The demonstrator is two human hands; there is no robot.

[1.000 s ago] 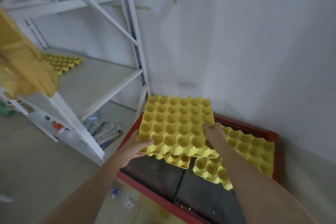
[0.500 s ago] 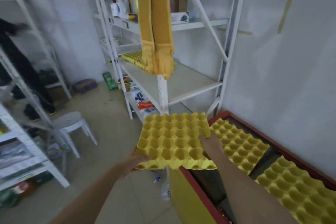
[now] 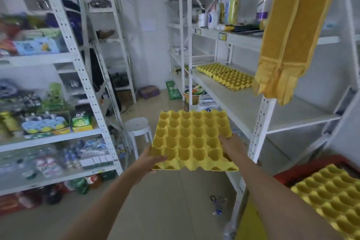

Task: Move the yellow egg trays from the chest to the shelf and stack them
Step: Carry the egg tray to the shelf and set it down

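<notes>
Yellow egg tray (image 3: 191,140) now lifted clear of chest (image 3: 319,169), level in mid-aisle, left hand (image 3: 150,160) and right hand (image 3: 230,146) clamped on opposite edges; shelf (image 3: 243,103) stack (image 3: 232,79) beyond, carry underway.

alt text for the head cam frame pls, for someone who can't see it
Two bare hands, left hand and right hand, hold a yellow egg tray level in a storeroom aisle. On the white shelf ahead to the right lie more trays; another tray sits on the red chest at lower right.
</notes>
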